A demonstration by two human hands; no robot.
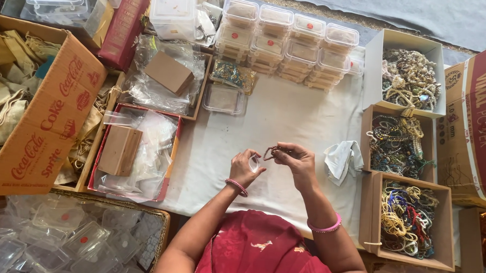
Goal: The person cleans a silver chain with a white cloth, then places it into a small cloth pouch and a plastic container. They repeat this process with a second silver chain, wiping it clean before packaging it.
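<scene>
A white cloth [286, 122] lies spread under my hands. Far to the left of my grip sits a big cardboard carton [44, 119] of cloth bags. To the right stand three open boxes [407, 223] heaped with beaded jewellery. Ahead of my hands are stacked clear lidded tubs [286, 44], and nearer on the left two trays [140, 149] of plastic pouches, each with a small brown box on top. A basket [62, 238] of empty clear tubs sits down at my left elbow. A crumpled white rag [343, 159] lies just right of my right hand.

My right hand [296, 162] pinches a dark beaded bracelet [272, 151] between fingertips, held up above the cloth. My left hand [244, 168] pinches a small clear pouch [254, 163], just beside the bracelet.
</scene>
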